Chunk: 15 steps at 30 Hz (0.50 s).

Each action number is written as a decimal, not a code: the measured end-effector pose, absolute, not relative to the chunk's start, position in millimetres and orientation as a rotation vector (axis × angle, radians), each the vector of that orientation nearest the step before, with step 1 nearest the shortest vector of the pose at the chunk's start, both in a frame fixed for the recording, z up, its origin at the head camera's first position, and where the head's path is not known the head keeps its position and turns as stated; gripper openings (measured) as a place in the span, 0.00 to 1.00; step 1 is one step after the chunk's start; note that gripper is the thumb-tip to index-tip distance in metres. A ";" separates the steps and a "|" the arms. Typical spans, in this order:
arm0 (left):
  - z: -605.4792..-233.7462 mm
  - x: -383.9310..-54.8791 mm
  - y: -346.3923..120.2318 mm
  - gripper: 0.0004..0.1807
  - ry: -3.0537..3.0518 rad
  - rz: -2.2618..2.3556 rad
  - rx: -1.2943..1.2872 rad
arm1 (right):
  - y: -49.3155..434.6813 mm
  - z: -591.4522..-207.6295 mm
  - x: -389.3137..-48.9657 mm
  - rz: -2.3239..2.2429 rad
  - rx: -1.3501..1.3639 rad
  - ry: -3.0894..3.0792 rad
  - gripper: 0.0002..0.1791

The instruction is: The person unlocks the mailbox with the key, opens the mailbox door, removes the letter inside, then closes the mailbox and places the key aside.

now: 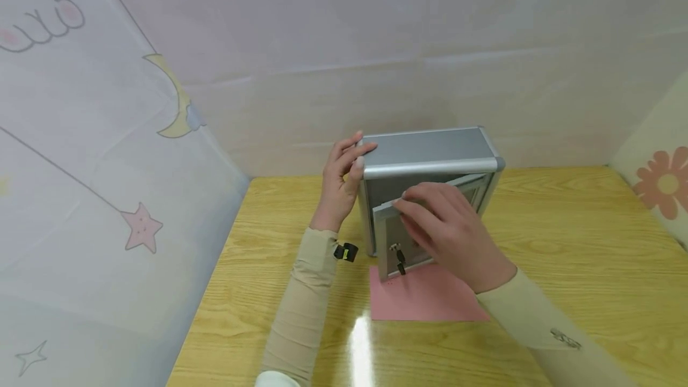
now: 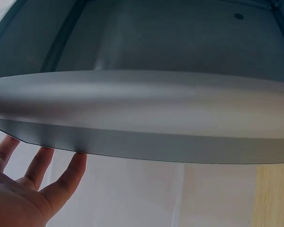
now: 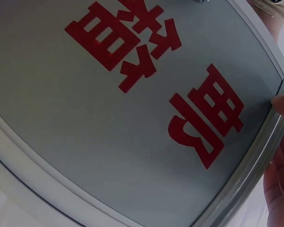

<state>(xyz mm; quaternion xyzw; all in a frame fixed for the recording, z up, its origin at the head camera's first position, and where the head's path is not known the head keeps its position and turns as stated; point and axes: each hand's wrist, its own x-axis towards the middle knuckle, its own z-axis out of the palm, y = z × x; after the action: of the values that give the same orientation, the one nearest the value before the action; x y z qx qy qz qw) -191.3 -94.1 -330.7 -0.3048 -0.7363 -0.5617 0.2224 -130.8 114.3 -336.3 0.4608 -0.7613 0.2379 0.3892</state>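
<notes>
A grey metal mailbox (image 1: 430, 147) with silver edging stands on the table, its front door (image 1: 380, 237) swung part-way outward from the right. Spread over the top left corner, my left hand (image 1: 340, 190) touches the box with its fingertips; the left wrist view shows these fingers (image 2: 66, 182) fairly straight against a grey panel. My right hand (image 1: 457, 232) pinches the door's upper edge between thumb and fingers. Keys (image 1: 401, 260) hang from the lock on the door. Red characters (image 3: 206, 111) mark the door panel in the right wrist view.
Pink paper (image 1: 430, 303) lies on the wood-grain table (image 1: 247, 291) in front of the mailbox, under the door. A pale wall covering (image 1: 333, 28) rises close behind the box, and a printed side wall (image 1: 70, 166) borders the table on the left.
</notes>
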 end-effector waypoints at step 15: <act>-331.0 -190.9 -93.8 0.35 -2.024 -1.565 -0.831 | 102.7 -342.0 -148.1 0.527 1.038 -2.046 0.17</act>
<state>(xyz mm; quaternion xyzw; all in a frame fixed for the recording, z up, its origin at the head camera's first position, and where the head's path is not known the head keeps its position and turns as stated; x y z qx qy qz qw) -190.9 -93.8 -331.0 -0.3011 -0.7334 -0.5668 0.2238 -148.1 102.7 -342.0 0.4073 -0.8025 0.2066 0.3839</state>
